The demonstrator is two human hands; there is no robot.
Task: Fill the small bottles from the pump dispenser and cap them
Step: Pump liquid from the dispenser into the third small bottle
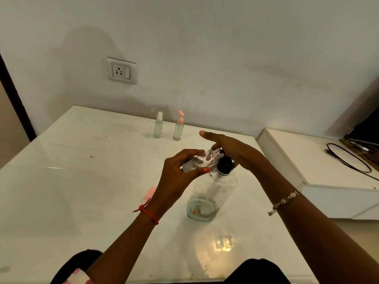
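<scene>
A large clear pump dispenser (211, 193) with a black pump head stands on the white table (82, 181), with a little liquid at its bottom. My right hand (229, 148) lies flat on the pump head, fingers straight. My left hand (180, 171) grips a small clear bottle (201, 160), tilted, its open threaded neck at the pump's spout. Two more small bottles stand at the back: one with a white spray top (158, 126) and one with a pink pump top (178, 127). A pink cap (150, 191) lies on the table left of my left wrist.
A white wall with a power socket (122, 71) rises behind the table. To the right is a lower white cabinet (307, 160) with a black cable (348, 158) and a dark screen on it. A light reflection shows on the table's near part.
</scene>
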